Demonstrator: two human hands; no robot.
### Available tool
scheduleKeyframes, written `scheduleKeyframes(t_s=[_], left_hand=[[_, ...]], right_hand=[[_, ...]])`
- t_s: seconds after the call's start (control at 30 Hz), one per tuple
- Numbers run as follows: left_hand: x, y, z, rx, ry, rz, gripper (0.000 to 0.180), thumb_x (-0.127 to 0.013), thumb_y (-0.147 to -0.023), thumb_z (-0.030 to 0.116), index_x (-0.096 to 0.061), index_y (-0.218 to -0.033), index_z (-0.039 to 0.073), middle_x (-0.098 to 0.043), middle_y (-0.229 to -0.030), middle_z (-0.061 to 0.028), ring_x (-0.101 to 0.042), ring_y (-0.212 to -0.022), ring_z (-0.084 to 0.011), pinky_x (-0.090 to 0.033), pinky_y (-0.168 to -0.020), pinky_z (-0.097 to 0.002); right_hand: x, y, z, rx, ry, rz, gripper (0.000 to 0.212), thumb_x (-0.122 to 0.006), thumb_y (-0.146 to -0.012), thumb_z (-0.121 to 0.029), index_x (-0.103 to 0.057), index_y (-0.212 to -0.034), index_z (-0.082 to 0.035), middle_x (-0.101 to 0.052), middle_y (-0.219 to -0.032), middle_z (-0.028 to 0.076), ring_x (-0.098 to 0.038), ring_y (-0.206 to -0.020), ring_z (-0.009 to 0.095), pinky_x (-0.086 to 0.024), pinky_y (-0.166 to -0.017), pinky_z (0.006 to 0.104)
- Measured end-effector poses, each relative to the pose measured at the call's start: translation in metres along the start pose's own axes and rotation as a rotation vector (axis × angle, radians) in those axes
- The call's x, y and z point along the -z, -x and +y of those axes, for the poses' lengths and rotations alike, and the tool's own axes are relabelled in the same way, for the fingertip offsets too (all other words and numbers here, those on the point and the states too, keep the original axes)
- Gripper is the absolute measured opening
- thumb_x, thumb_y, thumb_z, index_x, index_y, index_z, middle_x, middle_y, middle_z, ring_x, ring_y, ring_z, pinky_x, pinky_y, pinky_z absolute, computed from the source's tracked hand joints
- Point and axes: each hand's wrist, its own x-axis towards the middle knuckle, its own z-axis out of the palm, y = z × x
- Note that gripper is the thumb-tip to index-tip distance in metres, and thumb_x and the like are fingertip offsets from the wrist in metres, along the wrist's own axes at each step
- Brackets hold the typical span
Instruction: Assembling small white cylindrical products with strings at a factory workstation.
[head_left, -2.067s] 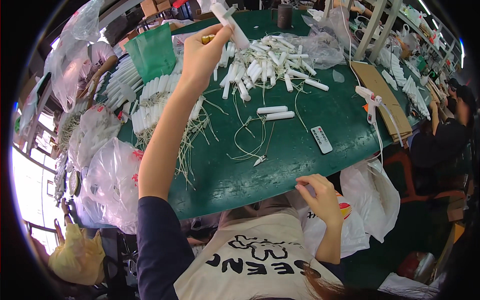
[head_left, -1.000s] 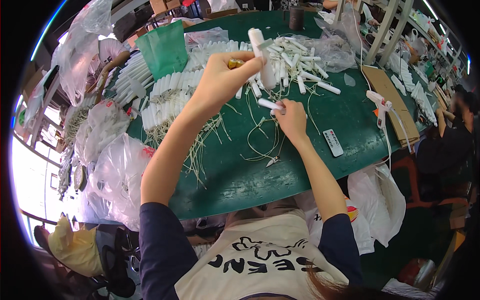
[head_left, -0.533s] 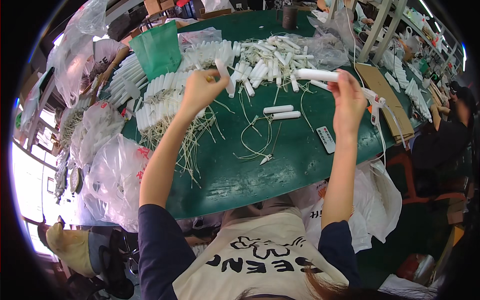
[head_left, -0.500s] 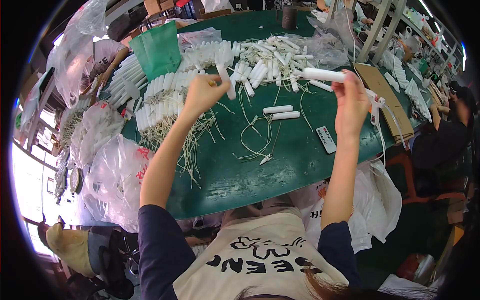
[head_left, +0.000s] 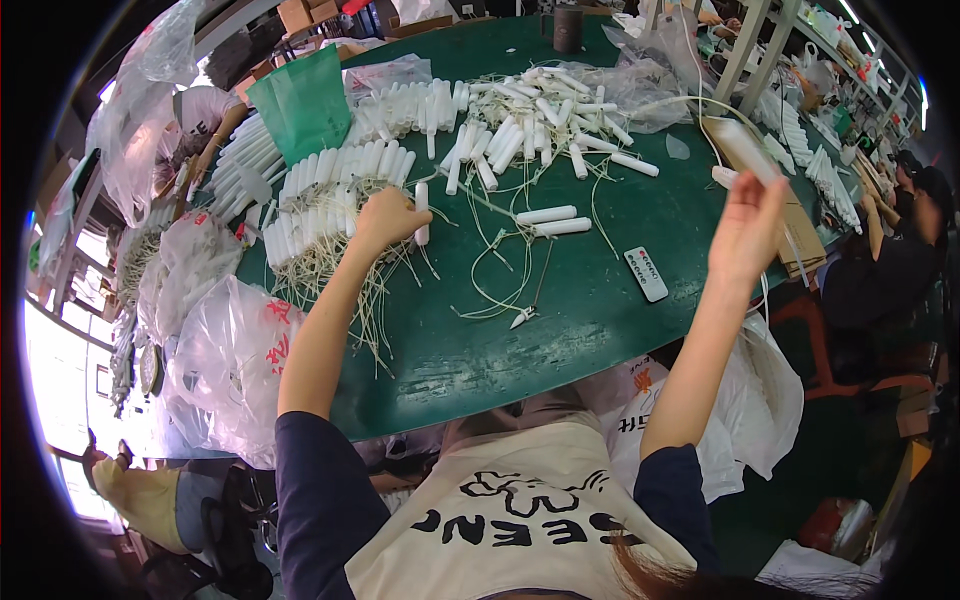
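My left hand (head_left: 390, 218) is closed on a white tube (head_left: 422, 212), which stands upright beside a row of white tubes (head_left: 330, 175) with thin cream wires trailing toward me. Over the right side of the table, my right hand (head_left: 745, 225) grips another white tube (head_left: 748, 150), tilted and smeared by motion. Two loose tubes (head_left: 548, 214) lie in the middle of the green table. A looped cream wire (head_left: 490, 312) with a small white pointed end lies nearer me. Farther back sits a heap of wired tubes (head_left: 530, 120).
A white remote control (head_left: 647, 274) lies left of my right forearm. Clear plastic bags (head_left: 235, 345) bulge at the table's left edge. A green bag (head_left: 305, 105), a dark mug (head_left: 567, 30) and cardboard (head_left: 800, 245) stand around the table. Other people work at both sides.
My right hand has swung right with its tube. My left hand has moved slightly left and down, bringing its tube upright beside the row. The view has shifted a little.
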Motion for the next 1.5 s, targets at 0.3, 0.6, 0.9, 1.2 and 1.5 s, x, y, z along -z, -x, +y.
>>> scheduleKeyframes(t_s=[0.3, 0.6, 0.9, 1.2, 1.5], left_hand=[[0.016, 0.006, 0.057, 0.004, 0.682, -0.229, 0.031, -0.060, -0.083, 0.036, -0.061, -0.073, 0.007, -0.033, -0.055, 0.0069, -0.027, -0.048, -0.0034, -0.017, -0.043, -0.0246], [0.043, 0.018, 0.116, -0.204, 1.072, -0.206, 0.036, -0.059, -0.084, 0.034, -0.043, -0.060, 0.012, -0.034, -0.054, 0.0056, -0.029, -0.048, -0.0059, -0.022, -0.045, -0.0248], [0.148, 0.082, 0.141, -0.675, 1.295, 0.145, 0.026, -0.052, -0.089, 0.028, -0.050, -0.081, 0.004, -0.027, -0.053, 0.0080, -0.022, -0.046, -0.0026, -0.017, -0.045, -0.0221], [0.073, 0.042, 0.116, -0.257, 0.764, -0.043, 0.039, -0.062, -0.082, 0.037, -0.070, -0.094, 0.001, -0.039, -0.055, 0.0081, -0.032, -0.052, -0.0023, -0.022, -0.046, -0.0228], [-0.025, -0.028, 0.069, -0.094, 0.569, -0.049, 0.039, -0.065, -0.074, 0.038, -0.070, -0.076, 0.000, -0.054, -0.057, -0.0033, -0.049, -0.054, -0.0103, -0.038, -0.051, -0.0293]], right_hand=[[-0.007, 0.038, 0.011, -0.280, 0.146, -0.085, 0.039, -0.053, -0.094, -0.030, -0.052, -0.118, 0.001, -0.058, -0.099, 0.007, -0.057, -0.084, 0.014, -0.048, -0.077, 0.0282], [0.000, 0.075, -0.037, -0.492, 0.302, -0.304, 0.031, -0.048, -0.096, -0.022, -0.047, -0.120, -0.003, -0.057, -0.087, 0.010, -0.052, -0.054, 0.013, -0.043, -0.048, 0.0212], [0.021, 0.087, -0.048, -0.703, 0.331, -0.254, 0.014, -0.046, -0.093, -0.012, -0.051, -0.103, -0.003, -0.059, -0.083, 0.012, -0.044, -0.049, 0.009, -0.032, -0.042, 0.0193], [0.028, 0.097, -0.063, -0.904, 0.255, -0.285, 0.024, -0.043, -0.091, -0.012, -0.055, -0.108, 0.000, -0.058, -0.087, 0.016, -0.046, -0.057, 0.012, -0.037, -0.050, 0.0230], [0.036, 0.123, -0.081, -1.129, 0.051, -0.508, 0.019, -0.050, -0.092, -0.009, -0.059, -0.108, -0.002, -0.059, -0.095, 0.022, -0.056, -0.065, 0.020, -0.046, -0.054, 0.0271]])
